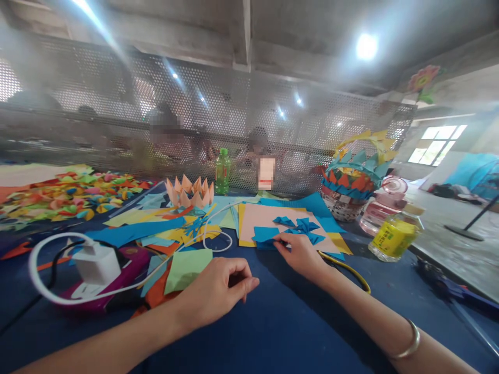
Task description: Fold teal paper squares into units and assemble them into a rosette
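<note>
My right hand (298,253) reaches over the pink sheet (257,214), its thumb and fingers closed at the edge of a blue paper square (265,234). Just beyond those fingers, several small folded blue paper pieces (306,225) lie on the pink sheet. My left hand (226,285) hovers above the dark blue tabletop (249,343) with its fingers loosely curled and nothing visible in them. Close to its wrist is a stack of light green paper squares (187,270).
A white charger (96,264) with a looped cable sits in a purple power strip (134,259). Colourful folded paper pieces (78,195) pile up at left, near a peach paper crown (190,192). Bottles (395,234) and a paper basket (346,192) stand at right, a green bottle (222,174) behind.
</note>
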A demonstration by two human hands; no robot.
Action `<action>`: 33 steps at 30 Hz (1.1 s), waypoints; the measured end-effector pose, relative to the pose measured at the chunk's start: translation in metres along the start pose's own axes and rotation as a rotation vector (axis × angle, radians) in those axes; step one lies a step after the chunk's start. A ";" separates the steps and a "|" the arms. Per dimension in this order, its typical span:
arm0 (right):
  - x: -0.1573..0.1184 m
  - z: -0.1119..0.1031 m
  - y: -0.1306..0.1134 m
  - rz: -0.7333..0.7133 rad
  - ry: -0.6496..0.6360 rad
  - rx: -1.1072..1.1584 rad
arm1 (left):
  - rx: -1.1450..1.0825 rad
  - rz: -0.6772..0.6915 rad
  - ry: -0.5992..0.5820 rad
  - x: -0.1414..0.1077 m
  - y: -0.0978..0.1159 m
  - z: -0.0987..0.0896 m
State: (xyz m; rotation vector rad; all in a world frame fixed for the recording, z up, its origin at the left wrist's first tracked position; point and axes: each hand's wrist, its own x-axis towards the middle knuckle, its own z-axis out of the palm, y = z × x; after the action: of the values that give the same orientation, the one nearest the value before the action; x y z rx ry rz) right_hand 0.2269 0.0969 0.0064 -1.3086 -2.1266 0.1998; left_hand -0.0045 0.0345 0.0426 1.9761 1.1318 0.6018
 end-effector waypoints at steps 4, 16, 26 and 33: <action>-0.007 -0.010 -0.006 0.111 0.106 0.206 | -0.067 0.020 0.073 0.005 -0.007 -0.001; -0.028 -0.014 -0.053 0.208 0.003 0.677 | -0.396 -0.046 0.002 0.014 -0.016 -0.006; -0.035 -0.018 -0.049 -0.096 0.006 0.517 | -0.601 -0.183 0.009 0.018 -0.028 -0.008; -0.032 -0.020 -0.052 -0.051 0.018 0.549 | -0.600 -0.172 -0.009 0.016 -0.020 -0.009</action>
State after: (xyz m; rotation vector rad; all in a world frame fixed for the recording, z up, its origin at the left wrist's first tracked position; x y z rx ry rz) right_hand 0.2098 0.0406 0.0311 -0.9244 -1.8957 0.6922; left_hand -0.0131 0.0577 0.0325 1.3546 0.9606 0.7369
